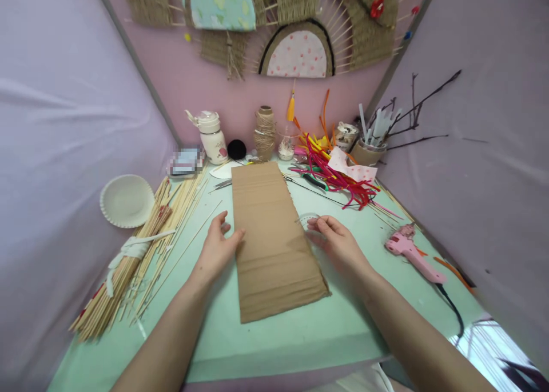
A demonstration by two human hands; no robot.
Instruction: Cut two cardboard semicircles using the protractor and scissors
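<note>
A long strip of brown corrugated cardboard (268, 238) lies flat on the pale green table (300, 335). My left hand (218, 246) rests at its left edge, fingers spread, thumb pressing on the card. My right hand (337, 240) sits at the right edge, its fingers pinched on a small clear plastic piece (309, 219) that looks like a protractor or tape ring. That piece lies partly over the cardboard's right edge.
A tied bundle of bamboo sticks (132, 260) and a white paper plate (126, 200) lie left. A pink glue gun (412, 252) with its cord lies right. Pipe cleaners (338, 175), pliers, a twine spool (265, 132), a bottle (212, 136) and cups stand at the back.
</note>
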